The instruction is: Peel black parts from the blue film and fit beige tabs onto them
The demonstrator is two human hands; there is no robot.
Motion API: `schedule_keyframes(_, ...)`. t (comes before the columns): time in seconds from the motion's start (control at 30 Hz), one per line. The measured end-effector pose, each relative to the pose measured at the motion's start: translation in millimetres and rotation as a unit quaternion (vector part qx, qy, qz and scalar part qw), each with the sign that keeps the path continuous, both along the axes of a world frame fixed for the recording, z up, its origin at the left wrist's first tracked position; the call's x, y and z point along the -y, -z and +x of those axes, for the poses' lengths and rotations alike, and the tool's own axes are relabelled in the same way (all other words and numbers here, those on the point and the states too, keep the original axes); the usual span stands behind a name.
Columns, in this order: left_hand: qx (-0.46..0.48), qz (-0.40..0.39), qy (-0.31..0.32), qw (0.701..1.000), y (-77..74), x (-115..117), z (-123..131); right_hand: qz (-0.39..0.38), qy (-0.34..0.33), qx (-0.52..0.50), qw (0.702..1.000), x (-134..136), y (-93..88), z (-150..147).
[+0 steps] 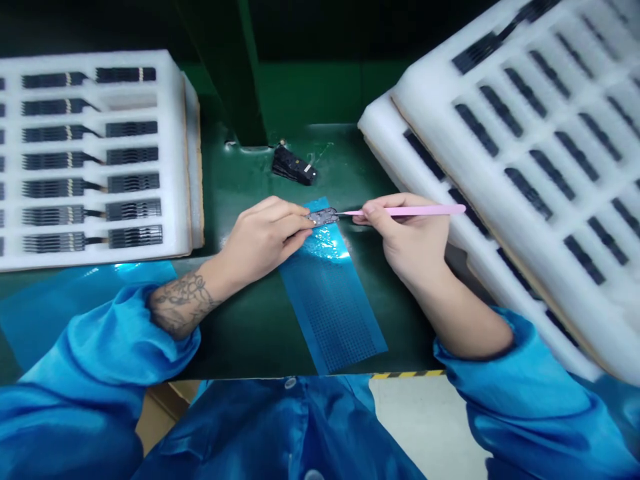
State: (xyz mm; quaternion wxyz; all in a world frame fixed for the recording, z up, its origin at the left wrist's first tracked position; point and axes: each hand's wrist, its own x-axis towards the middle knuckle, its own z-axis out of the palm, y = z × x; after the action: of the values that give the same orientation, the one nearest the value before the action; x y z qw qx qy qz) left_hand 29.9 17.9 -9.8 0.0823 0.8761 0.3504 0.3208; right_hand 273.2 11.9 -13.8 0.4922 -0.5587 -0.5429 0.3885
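1. The small dark flat component is located at centre frame, just above the blue film sheet, and is pinched at one end between the thumb and fingers of the left hand.
2. The pink tweezers are clamped in the right hand, with their tip reaching the component's right end. (Whether the tips are together or apart cannot be told at this resolution.)
3. Slippage of the tweezer tips could be caused by excessive or off-angle pressure, and the component could then be scratched or flicked from the fingers.
4. Bending of the component could be caused by opposing force applied from both hands at once.
5. The glossy film sheet may be shifted if it is leaned on, since it appears to lie loose on the green work surface.
6. The black parts at upper centre could be knocked by a wide hand movement, and the white foam tray at upper right, which is tilted, could be disturbed in the same way.
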Motion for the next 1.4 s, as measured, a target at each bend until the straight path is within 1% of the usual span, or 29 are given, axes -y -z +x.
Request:
schedule_keyframes(0.1,-0.002,0.014,0.002,1.0,0.6,0.7,-1.5,-0.002,0.0,0.018,1.0,-2.0,-3.2,-1.7)
schedule_keyframes(0.27,-0.014,0.014,-0.005,1.0,-1.4,1.8,-2.5,-0.001,-0.001,0.051,0.999,-3.4,-5.2,-2.4)
schedule_keyframes(0.6,0.003,0.019,0.002,1.0,-2.4,1.4,-0.4,0.003,0.002,0.065,0.998,-2.7,-8.7,-4.2)
schedule_keyframes(0.83,0.003,0.017,0.003,1.0,0.5,2.2,-1.1,0.006,0.002,0.072,0.997,-3.0,-8.6,-4.0)
schedule_keyframes(0.97,-0.037,-0.011,-0.003,0.999,-0.4,2.4,0.1,0.011,0.009,0.075,0.997,-3.4,-10.2,-6.0)
schedule_keyframes(1.03,-0.056,-0.011,0.004,0.998,-1.5,1.4,1.2,0.01,0.009,0.073,0.997,-3.5,-12.3,-7.3)
schedule_keyframes(1.13,-0.096,0.004,0.016,0.995,-3.0,-0.8,3.1,-0.002,0.002,0.076,0.997,-3.5,-15.8,-8.5)
schedule_keyframes(1.23,-0.136,0.036,0.029,0.99,-3.7,-1.6,5.2,-0.015,-0.001,0.084,0.996,-3.2,-17.7,-8.5)
schedule_keyframes(1.3,-0.147,0.056,0.032,0.987,-3.8,-0.6,6.5,-0.014,-0.002,0.087,0.996,-3.2,-17.6,-8.2)
schedule_keyframes(1.4,-0.151,0.06,0.021,0.986,-4.0,2.1,7.9,-0.017,-0.002,0.082,0.996,-3.7,-16.7,-7.3)
